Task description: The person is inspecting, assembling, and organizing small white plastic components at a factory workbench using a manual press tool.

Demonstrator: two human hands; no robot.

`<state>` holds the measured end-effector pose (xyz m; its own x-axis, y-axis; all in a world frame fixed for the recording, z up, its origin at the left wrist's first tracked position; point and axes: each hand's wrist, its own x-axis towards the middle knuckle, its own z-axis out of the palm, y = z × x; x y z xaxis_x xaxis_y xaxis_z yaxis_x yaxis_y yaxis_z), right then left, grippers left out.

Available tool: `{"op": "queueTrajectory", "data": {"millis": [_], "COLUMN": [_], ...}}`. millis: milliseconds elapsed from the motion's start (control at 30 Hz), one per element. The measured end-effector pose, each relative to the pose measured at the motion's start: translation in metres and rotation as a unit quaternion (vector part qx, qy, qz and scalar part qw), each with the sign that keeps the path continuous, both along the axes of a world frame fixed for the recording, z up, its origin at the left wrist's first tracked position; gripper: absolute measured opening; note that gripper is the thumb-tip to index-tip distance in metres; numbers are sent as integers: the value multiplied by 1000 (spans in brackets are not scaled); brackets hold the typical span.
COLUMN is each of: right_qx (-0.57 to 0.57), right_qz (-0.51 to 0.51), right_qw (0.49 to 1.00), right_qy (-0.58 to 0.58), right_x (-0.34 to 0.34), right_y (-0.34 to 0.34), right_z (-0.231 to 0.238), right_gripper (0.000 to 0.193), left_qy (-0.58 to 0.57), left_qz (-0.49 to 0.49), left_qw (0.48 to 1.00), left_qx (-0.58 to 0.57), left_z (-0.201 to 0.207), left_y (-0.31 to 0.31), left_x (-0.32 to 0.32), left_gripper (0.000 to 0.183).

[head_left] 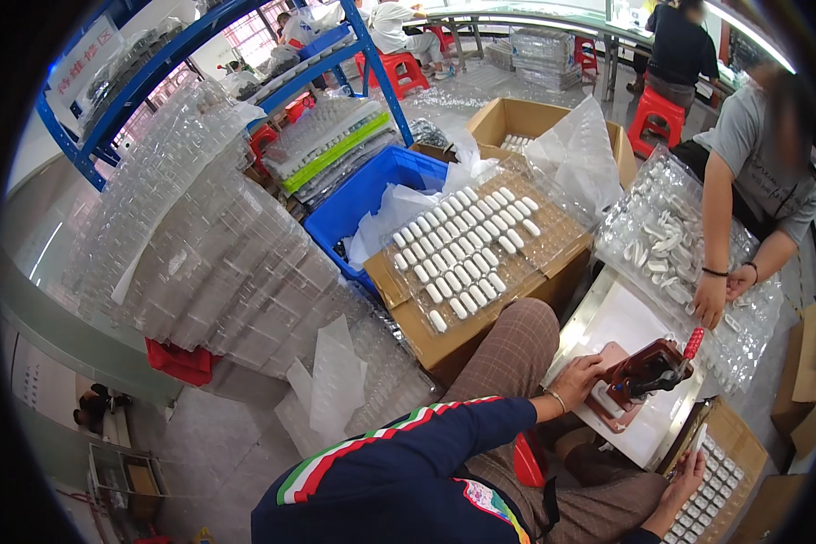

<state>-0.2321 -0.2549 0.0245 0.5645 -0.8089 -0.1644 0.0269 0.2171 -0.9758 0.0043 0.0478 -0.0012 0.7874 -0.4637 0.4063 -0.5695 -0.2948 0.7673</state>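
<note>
My left hand (575, 381) rests at the left edge of a small hand press (646, 370), its fingers stretched toward the press's pinkish base plate (615, 419). The press is dark red with a red ribbed lever handle (694, 344) and stands on a white board (598, 328). At the lower right, my right hand (684, 483) is closed on a slim white plastic piece (700, 439), which points upward from the fingers. Rows of white and grey pieces (718, 480) lie just beside that hand, on a cardboard box.
A clear tray of white oblong pieces (467, 238) sits on a cardboard box at front left. Across the board, a co-worker's hands (712, 297) handle loose white parts (666, 243). A blue bin (343, 216), stacked clear trays (218, 245) and a blue rack (379, 77) stand leftward.
</note>
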Motion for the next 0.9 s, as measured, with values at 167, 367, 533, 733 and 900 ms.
{"op": "queueTrajectory", "data": {"millis": [167,367,533,733,900], "right_qx": [-12,-11,-5,6,9], "right_qz": [2,-6,-11,-50,-124], "right_qw": [1000,1000,1000,999,992], "right_qy": [4,7,18,-9,-3], "right_x": [3,-1,-11,14,-22], "right_y": [3,10,-6,20,4], "right_z": [1,4,-16,24,33], "right_gripper": [24,23,33,32,29], "left_qy": [-2,3,11,-1,-37], "left_qz": [0,-14,-12,-52,-35], "left_qw": [1000,1000,1000,999,996], "left_qx": [7,14,-18,-13,69], "left_z": [-4,-5,-17,-18,-7], "left_y": [4,8,-1,-1,2], "left_x": [-2,-5,3,14,11], "left_gripper": [26,27,34,37,21]}}
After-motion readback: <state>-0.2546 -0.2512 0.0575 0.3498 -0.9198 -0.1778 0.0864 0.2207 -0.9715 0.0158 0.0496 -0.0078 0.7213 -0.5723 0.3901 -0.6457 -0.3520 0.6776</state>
